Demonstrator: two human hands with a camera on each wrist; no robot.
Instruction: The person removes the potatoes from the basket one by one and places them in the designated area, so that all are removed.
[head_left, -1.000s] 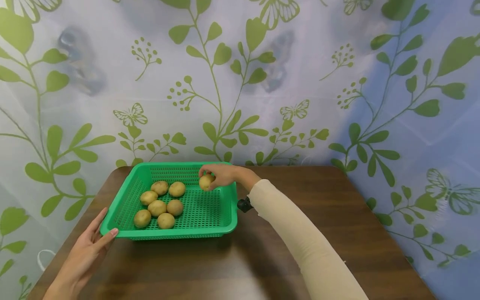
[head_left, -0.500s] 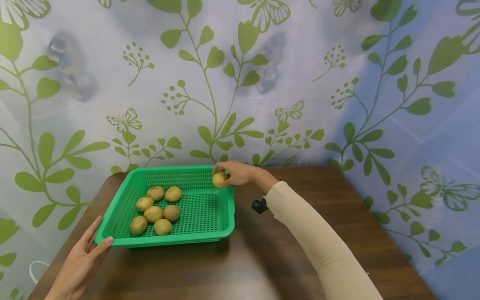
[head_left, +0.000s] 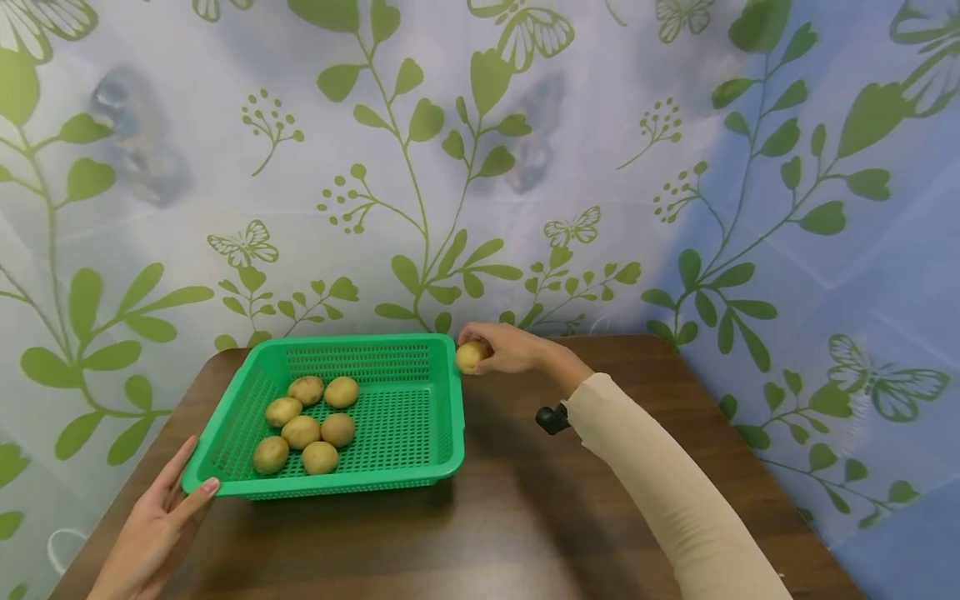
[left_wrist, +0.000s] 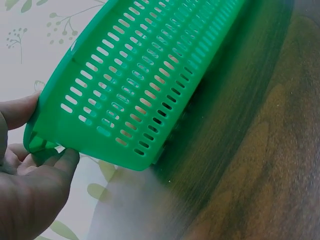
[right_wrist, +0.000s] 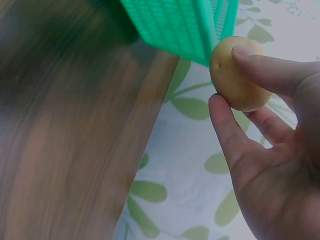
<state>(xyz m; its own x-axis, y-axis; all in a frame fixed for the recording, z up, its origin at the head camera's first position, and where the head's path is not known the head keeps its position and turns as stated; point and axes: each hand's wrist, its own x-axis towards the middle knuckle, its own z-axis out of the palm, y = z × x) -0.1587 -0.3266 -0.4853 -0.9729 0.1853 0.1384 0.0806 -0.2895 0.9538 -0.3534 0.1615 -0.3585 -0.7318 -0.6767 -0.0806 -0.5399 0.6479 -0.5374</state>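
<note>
A green perforated plastic basket (head_left: 330, 483) stands on the table with several potatoes (head_left: 302, 432) grouped in its left half. My left hand (head_left: 153, 527) grips its near left corner, thumb on top of the rim; in the left wrist view the fingers (left_wrist: 55, 172) curl under that rim. Just past the basket's right rim, my right hand (head_left: 513, 346) pinches a single potato (head_left: 471, 357) up in the air. The right wrist view shows the thumb on one side of this potato (right_wrist: 232, 80) and fingertips on the other.
Brown wood-grain table (head_left: 600, 517) extends to the right of the basket and in front of it. A curtain (head_left: 480, 167) with green leaves and butterflies hangs right behind the table's back edge. A small black device (head_left: 552, 419) shows at my right wrist.
My right hand has carried the potato from above the basket's right part rightward, past its right rim. The left hand keeps its grip on the corner; the head view has shifted slightly.
</note>
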